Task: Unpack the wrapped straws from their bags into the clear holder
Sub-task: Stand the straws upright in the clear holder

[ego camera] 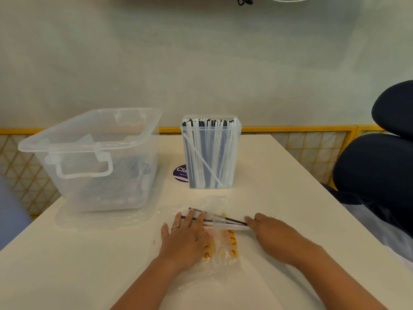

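Risk is judged to lie mainly in the thin film. At the far left a large clear bin (89,162) stands on the white table (67,265), with dark contents only dimly seen through its wall. Next, the left hand (187,238) is laid flat with fingers spread, pressing down on a crumpled clear bag (221,247) with yellow and red print. A small bundle of wrapped straws (214,221) is seen lying across the bag near the table's front edge, under the left fingertips and just in front of the holder. Its long axis runs roughly left to right, tilted so that the left end points slightly away from the person. Behind it the clear holder (211,153) stands upright, already packed nearly full with straws on end. At the right, the straws' right end is met by the right hand (272,229), apparently pinched there, though the fingertips cannot be clearly told. If the bundle is drawn out while the film is loosely pinned, the bag may be dragged along or straws scattered; a crowded holder may also resist insertion.
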A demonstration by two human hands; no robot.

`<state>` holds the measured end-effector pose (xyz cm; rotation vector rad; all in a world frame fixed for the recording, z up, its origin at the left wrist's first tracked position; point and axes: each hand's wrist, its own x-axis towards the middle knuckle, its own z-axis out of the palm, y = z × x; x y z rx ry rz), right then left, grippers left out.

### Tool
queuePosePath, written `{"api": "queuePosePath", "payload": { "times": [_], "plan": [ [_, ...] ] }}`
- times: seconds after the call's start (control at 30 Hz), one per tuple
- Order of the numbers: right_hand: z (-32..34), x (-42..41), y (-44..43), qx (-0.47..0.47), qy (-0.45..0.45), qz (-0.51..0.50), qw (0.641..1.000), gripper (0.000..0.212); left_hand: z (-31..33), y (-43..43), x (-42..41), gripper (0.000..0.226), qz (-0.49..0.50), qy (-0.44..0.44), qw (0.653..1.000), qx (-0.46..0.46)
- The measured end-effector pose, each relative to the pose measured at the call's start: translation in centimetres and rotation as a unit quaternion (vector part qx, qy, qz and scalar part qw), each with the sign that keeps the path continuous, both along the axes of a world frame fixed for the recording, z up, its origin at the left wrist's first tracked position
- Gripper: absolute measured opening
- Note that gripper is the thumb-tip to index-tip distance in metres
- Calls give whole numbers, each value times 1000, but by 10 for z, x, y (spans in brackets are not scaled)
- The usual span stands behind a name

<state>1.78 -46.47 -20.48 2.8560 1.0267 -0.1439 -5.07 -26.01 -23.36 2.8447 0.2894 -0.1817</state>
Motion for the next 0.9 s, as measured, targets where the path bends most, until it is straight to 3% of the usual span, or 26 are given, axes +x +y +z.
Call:
{"api": "queuePosePath", "payload": {
  "times": [0.17,0.3,0.43,0.7,0.77,0.9],
  "plan": [
    [41,10,-27,49,18,-9,999,34,3,5,3,51,24,-18,996,-89],
    [64,8,-34,150,69,-44,985,37,7,4,5,52,37,-20,991,-125],
    [44,4,-20,204,120,-52,970,43,6,2,3,52,29,-19,992,-118],
    [28,-4,9,443,153,-128,874,18,9,5,0,52,24,-29,988,-149],
    [38,-3,7,465,146,-146,861,13,8,6,-1,53,23,-27,989,-143],
    [79,-2,-10,430,103,-162,882,13,10,10,-1,53,27,-38,985,-169]
  ]
}}
